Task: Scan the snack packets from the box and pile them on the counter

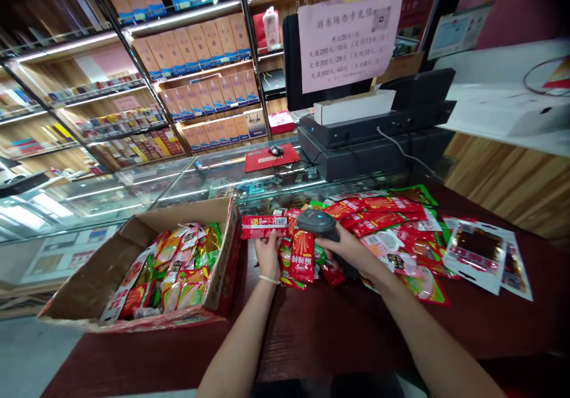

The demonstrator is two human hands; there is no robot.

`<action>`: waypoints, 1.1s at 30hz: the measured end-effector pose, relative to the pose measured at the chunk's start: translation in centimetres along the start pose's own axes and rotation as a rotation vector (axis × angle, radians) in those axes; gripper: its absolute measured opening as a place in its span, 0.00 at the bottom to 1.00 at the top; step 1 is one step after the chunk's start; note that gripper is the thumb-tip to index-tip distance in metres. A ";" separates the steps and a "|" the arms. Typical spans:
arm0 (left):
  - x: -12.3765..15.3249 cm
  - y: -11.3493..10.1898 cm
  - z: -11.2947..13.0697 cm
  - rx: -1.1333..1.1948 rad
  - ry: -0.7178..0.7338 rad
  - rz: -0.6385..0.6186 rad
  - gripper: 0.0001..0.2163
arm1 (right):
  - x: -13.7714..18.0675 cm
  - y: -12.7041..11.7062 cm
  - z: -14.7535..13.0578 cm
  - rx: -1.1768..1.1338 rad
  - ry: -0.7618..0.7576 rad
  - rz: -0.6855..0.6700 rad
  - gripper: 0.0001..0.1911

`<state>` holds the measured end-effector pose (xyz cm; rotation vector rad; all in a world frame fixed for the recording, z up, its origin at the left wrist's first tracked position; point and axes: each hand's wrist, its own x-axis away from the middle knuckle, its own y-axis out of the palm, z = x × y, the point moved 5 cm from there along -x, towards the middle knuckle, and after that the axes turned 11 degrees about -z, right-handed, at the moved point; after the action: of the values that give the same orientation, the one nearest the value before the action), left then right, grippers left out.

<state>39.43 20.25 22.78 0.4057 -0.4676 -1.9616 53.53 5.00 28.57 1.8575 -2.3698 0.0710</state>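
In my left hand [268, 256] is a red snack packet [264, 226], its barcode end pointing right. My right hand [350, 248] grips a dark barcode scanner [317, 222], whose head faces left toward that packet. Beneath and behind both hands spreads a heap of red and green snack packets [378, 215]. One red packet [303, 256] lies between my hands, just below the scanner head. To the left, an open cardboard box [225, 265] holds several more packets [178, 270], red, green and yellow.
White-edged pouches [475, 254] lie at the right on the dark red table [312, 344]. Behind stand a glass counter [178, 187], a red mouse pad [270, 159] with a mouse, and a black register [356, 148] with a pink price sign [350, 38]. Stocked shelves [196, 47] fill the back.
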 end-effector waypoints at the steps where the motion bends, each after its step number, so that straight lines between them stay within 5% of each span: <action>1: 0.0 0.0 0.0 -0.002 0.000 0.005 0.19 | 0.0 0.0 0.1 0.013 0.024 -0.003 0.20; 12: 0.0 -0.2 0.1 -0.097 0.003 0.015 0.20 | 0.4 -0.3 -0.5 -0.028 0.052 0.006 0.17; 18: 0.4 0.4 1.0 -0.427 0.135 -0.047 0.17 | 1.8 -5.0 -2.3 -0.126 -0.090 0.196 0.19; 27: 0.9 8.8 2.2 -0.946 0.332 -0.524 0.09 | 6.1 -13.1 -3.3 -0.266 -0.295 0.497 0.18; 33: 3.1 14.4 -1.2 -1.272 0.571 -0.869 0.11 | 7.7 -15.0 -3.4 -0.348 -0.343 0.575 0.19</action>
<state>49.95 11.61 28.60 0.2983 1.4890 -2.3271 66.51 -5.61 32.32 1.0652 -2.8349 -0.6064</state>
